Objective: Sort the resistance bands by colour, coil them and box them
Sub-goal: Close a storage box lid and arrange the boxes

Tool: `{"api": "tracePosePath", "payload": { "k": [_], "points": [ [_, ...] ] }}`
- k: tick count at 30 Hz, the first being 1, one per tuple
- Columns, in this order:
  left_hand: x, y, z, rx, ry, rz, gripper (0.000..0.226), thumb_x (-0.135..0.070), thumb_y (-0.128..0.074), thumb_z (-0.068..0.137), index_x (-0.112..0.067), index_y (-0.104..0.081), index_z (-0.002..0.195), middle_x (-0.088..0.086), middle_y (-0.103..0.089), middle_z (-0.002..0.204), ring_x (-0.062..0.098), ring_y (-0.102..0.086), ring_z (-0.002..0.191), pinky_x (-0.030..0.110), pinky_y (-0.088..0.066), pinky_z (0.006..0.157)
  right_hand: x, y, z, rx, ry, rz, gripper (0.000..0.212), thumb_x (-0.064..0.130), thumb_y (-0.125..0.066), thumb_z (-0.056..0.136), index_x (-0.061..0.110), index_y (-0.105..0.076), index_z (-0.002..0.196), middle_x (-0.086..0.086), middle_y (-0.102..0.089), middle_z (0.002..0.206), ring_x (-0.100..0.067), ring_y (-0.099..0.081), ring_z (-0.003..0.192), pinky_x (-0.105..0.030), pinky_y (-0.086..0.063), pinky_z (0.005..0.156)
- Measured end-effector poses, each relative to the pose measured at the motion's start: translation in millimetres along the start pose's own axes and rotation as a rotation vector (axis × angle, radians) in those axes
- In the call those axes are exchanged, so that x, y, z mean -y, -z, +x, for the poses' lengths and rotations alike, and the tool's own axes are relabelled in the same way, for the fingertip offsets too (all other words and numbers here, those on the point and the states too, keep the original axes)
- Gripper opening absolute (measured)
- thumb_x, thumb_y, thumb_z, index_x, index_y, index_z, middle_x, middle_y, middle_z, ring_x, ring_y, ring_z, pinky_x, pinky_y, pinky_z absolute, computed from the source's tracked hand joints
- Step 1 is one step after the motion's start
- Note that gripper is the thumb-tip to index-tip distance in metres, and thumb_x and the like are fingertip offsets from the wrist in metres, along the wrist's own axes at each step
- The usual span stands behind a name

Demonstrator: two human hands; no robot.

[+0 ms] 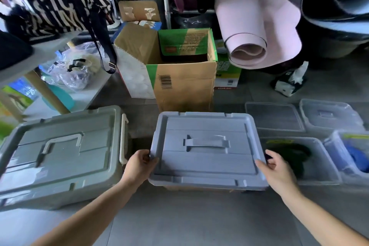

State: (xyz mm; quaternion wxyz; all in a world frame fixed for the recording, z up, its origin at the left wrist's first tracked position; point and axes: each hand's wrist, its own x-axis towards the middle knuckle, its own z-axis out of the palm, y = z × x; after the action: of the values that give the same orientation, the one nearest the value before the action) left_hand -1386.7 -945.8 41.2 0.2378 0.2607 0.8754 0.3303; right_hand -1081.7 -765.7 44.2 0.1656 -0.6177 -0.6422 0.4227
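I am gripping the blue-grey lid (207,158) with left hand (139,166) and right hand (279,170), fingers curled round opposite edges, probably to keep it level; green bands (291,152) are lying in the clear box (323,177) alongside.

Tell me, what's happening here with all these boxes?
A person grips a blue-grey lid by its side edges, left hand on one, right hand on the other. What lies under it is hidden. To the right, a clear tub holds green bands and a second tub holds blue bands, both uncovered. A closed grey bin sits to the left.
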Motion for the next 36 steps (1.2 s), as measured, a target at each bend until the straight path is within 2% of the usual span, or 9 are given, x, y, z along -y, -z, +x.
{"api": "tracePosePath", "payload": {
  "k": [6, 8, 10, 13, 16, 20, 26, 32, 36],
  "points": [
    [9.1, 0.5, 17.8, 0.061, -0.042, 0.179, 0.016, -0.036, -0.066, 0.080, -0.022, -0.061, 0.074, 0.002, -0.068, 0.074, 0.022, -0.064, 0.073, 0.038, -0.050, 0.064, -8.3, 3.2, 10.3, 0.069, -0.055, -0.162, 0.062, 0.034, -0.059, 0.089, 0.017, -0.034, 0.143, -0.013, -0.043, 0.140, -0.031, -0.048, 0.119, -0.038, -0.042, 0.088],
    [10.5, -1.3, 26.1, 0.098, 0.108, 0.040, 0.050, -0.059, -0.064, 0.073, -0.010, -0.062, 0.080, 0.012, -0.066, 0.079, 0.029, -0.063, 0.077, 0.037, -0.049, 0.066, -4.2, -0.2, 17.2, 0.133, -0.152, -0.054, 0.071, 0.041, -0.056, 0.091, 0.015, -0.022, 0.148, -0.010, -0.031, 0.151, -0.031, -0.036, 0.134, -0.042, -0.034, 0.103],
    [12.3, -6.0, 32.7, 0.231, 0.392, -0.235, 0.080, -0.073, -0.062, 0.067, -0.001, -0.060, 0.101, 0.018, -0.067, 0.097, 0.033, -0.065, 0.091, 0.044, -0.055, 0.082, -2.5, -7.3, 23.0, 0.187, -0.267, 0.036, 0.076, 0.052, -0.050, 0.090, 0.014, -0.021, 0.149, -0.012, -0.030, 0.151, -0.032, -0.033, 0.136, -0.045, -0.029, 0.109],
    [5.0, -13.8, 29.1, 0.275, 0.597, -0.538, 0.069, -0.061, -0.069, 0.070, -0.003, -0.057, 0.105, 0.015, -0.066, 0.103, 0.032, -0.065, 0.092, 0.041, -0.057, 0.072, -3.8, -19.5, 26.7, 0.195, -0.362, 0.168, 0.075, 0.057, -0.054, 0.084, 0.010, -0.039, 0.139, -0.016, -0.054, 0.127, -0.034, -0.052, 0.113, -0.046, -0.042, 0.100],
    [1.1, -18.6, 34.1, 0.046, 0.412, -0.488, 0.049, -0.041, -0.078, 0.073, -0.006, -0.057, 0.100, 0.010, -0.065, 0.093, 0.027, -0.064, 0.084, 0.037, -0.055, 0.067, -1.4, -23.4, 33.1, 0.043, -0.300, 0.191, 0.066, 0.047, -0.065, 0.082, 0.003, -0.048, 0.128, -0.016, -0.057, 0.116, -0.035, -0.055, 0.104, -0.041, -0.046, 0.088],
    [-10.1, -13.7, 49.1, -0.041, 0.147, -0.314, 0.011, -0.022, -0.073, 0.080, -0.013, -0.068, 0.082, 0.002, -0.066, 0.075, 0.022, -0.062, 0.074, 0.039, -0.054, 0.072, 15.9, -24.3, 42.2, -0.050, 0.030, -0.131, 0.044, 0.038, -0.060, 0.088, 0.003, -0.053, 0.113, -0.015, -0.062, 0.108, -0.026, -0.055, 0.085, -0.034, -0.045, 0.067],
    [-10.2, -2.7, 70.1, -0.074, -0.001, 0.084, 0.026, -0.026, -0.059, 0.088, -0.006, -0.062, 0.071, 0.004, -0.061, 0.063, 0.024, -0.056, 0.062, 0.033, -0.042, 0.055, 38.2, -38.5, 67.0, -0.071, 0.109, -0.536, 0.025, 0.036, -0.046, 0.095, 0.012, -0.049, 0.090, -0.007, -0.059, 0.079, -0.019, -0.054, 0.062, -0.027, -0.037, 0.044],
    [-15.8, 7.8, 79.2, -0.005, -0.062, 0.324, 0.028, -0.032, -0.048, 0.095, -0.022, -0.056, 0.069, -0.003, -0.060, 0.068, 0.011, -0.051, 0.057, 0.024, -0.035, 0.047, 59.3, -46.5, 70.1, -0.123, 0.058, -0.656, 0.024, 0.038, -0.047, 0.095, 0.014, -0.054, 0.096, -0.003, -0.058, 0.083, -0.018, -0.052, 0.065, -0.022, -0.032, 0.045],
    [-22.4, 11.7, 87.0, 0.113, -0.119, 0.364, 0.027, -0.035, -0.048, 0.094, -0.013, -0.050, 0.109, 0.006, -0.059, 0.108, 0.027, -0.059, 0.095, 0.034, -0.046, 0.073, 69.5, -39.6, 68.3, 0.042, -0.024, -0.675, 0.037, 0.044, -0.044, 0.095, 0.011, -0.051, 0.111, -0.010, -0.062, 0.112, -0.023, -0.058, 0.085, -0.032, -0.050, 0.068]
  ]
}}
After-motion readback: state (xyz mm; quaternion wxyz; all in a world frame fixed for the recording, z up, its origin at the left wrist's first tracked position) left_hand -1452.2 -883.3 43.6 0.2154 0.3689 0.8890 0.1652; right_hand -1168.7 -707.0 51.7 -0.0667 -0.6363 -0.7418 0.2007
